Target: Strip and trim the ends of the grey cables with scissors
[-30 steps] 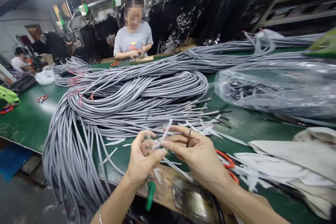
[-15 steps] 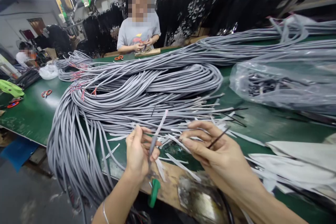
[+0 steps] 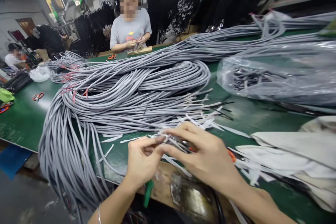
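My left hand (image 3: 144,158) is closed in a pinch on the end of a grey cable, which my fingers mostly hide. Pale strands (image 3: 163,135) show at its fingertips. Close against it, my right hand (image 3: 203,152) is curled around a pair of orange-handled scissors (image 3: 231,155); orange also shows between its fingers, and the blades are hard to make out. The fingertips of both hands nearly meet above the near table edge. Just beyond them lie white paper-like strips (image 3: 207,122) and the stripped ends of a large bundle of grey cables (image 3: 136,103).
Grey cables hang over the table's front left edge. A clear plastic bag (image 3: 275,87) of dark parts lies at right, near white cloth (image 3: 294,150). More orange-handled scissors (image 3: 38,96) rest at left. A co-worker (image 3: 131,29) sits across the green table (image 3: 23,119).
My hands have come together from apart. The grey cable's upright tip has dropped out of sight between my fingers, and orange handles now show in my right hand. The view has shifted slightly right.
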Available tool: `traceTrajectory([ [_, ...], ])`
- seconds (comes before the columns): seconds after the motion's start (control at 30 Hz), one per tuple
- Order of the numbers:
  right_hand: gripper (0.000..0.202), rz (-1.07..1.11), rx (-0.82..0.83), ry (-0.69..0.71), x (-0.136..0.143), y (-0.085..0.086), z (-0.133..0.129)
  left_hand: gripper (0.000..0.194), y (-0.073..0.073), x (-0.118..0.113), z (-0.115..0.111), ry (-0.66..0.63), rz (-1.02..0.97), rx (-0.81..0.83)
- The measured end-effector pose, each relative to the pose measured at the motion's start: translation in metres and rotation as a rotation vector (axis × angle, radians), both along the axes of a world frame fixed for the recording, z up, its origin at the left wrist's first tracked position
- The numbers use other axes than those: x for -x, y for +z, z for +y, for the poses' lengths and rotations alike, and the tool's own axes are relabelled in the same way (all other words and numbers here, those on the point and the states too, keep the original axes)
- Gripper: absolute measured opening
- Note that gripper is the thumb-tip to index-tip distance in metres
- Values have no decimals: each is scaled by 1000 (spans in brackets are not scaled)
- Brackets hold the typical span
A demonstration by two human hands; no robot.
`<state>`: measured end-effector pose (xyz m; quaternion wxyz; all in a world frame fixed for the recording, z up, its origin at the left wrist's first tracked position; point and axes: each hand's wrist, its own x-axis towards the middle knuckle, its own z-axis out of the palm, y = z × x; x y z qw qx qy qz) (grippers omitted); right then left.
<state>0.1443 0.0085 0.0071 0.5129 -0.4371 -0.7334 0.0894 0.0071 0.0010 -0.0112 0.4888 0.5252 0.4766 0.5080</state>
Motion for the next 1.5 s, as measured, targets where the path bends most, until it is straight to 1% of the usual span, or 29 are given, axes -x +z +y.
traceTrajectory([
  [0.07,17,-14,-8,13,7,-2,0,22,0,-1,-2,-53,141,-87],
  [0.13,21,37,10,3,9,-3,2,25,1,-1,-5,-83,258,-136],
  [0.23,19,126,53,-13,6,-4,8,25,3,-2,-8,-61,380,-159],
  [0.33,16,151,70,-39,1,-5,12,25,4,-3,-9,-41,423,-156],
  [0.4,21,76,19,-86,-1,-7,14,25,5,-3,-9,-36,432,-153],
  [0.5,31,-140,-149,-207,-9,-7,21,25,5,-3,-10,-45,440,-166],
  [0.57,33,-214,-229,-340,-22,-5,28,23,5,-2,-10,-73,424,-161],
  [0.6,32,-214,-238,-414,-30,-2,31,22,5,-1,-10,-88,410,-152],
  [0.63,29,-158,-263,-526,-39,1,34,21,5,-1,-10,-93,390,-140],
  [0.67,26,-121,-271,-601,-45,5,36,21,4,0,-9,-85,363,-123],
  [0.7,24,-84,-276,-665,-50,8,36,21,4,0,-8,-60,328,-105],
  [0.73,19,-57,-271,-688,-51,10,35,21,3,0,-7,-24,288,-89],
  [0.77,12,-46,-266,-668,-50,12,32,22,2,0,-6,17,248,-77],
  [0.8,6,-35,-249,-617,-45,12,29,23,2,0,-5,49,214,-68],
  [0.83,5,-19,-221,-528,-39,12,24,24,2,0,-5,73,190,-63],
  [0.9,6,16,-152,-347,-26,10,17,25,2,-1,-5,110,161,-67],
  [0.97,12,34,-74,-172,-18,8,11,26,1,-1,-7,149,134,-62],
  [1.07,20,12,63,18,-18,8,9,26,0,-2,-9,206,81,-36],
  [1.1,22,1,98,51,-20,9,9,26,0,-2,-9,220,63,-24],
  [1.17,24,1,129,72,-22,10,8,26,0,-3,-8,240,32,4],
  [1.27,24,10,109,100,-22,11,6,27,2,-3,-7,249,6,38],
  [1.37,26,-44,112,145,-19,7,4,22,7,-3,-5,294,6,-3],
  [1.43,29,-89,134,147,-18,3,5,20,8,-3,-3,313,-49,-16],
  [1.5,29,-114,151,130,-18,0,6,21,8,-4,-1,300,-159,7],
])
